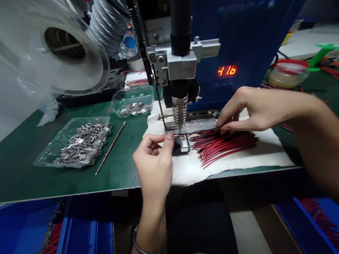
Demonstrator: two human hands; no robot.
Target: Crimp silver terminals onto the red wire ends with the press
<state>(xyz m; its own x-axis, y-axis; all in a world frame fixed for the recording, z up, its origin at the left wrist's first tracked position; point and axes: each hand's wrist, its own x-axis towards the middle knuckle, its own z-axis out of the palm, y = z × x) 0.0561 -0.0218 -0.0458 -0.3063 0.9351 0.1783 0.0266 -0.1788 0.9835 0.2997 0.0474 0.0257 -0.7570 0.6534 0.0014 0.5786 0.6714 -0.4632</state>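
My left hand (pixel 156 157) is closed in a pinch at the left side of the small metal fixture (pixel 184 143) under the soldering machine's spring-wrapped tip (pixel 180 110). A tiny metallic piece shows at its fingertips, too small to name surely. With thumb and fingers together, my right hand (pixel 244 111) grips a dark wire (pixel 199 132) that runs left towards the fixture. Below that hand a bundle of red and black wires (pixel 224 148) lies fanned out on a white cloth (pixel 266 158).
Clear plastic trays of small metal parts, one nearer (pixel 79 144) and one farther (pixel 135 108), stand at left. A single red wire with a metal end (pixel 111 147) lies beside them. A large clear reel (pixel 34 43) hangs upper left. Blue bins (pixel 87 243) sit below the table edge.
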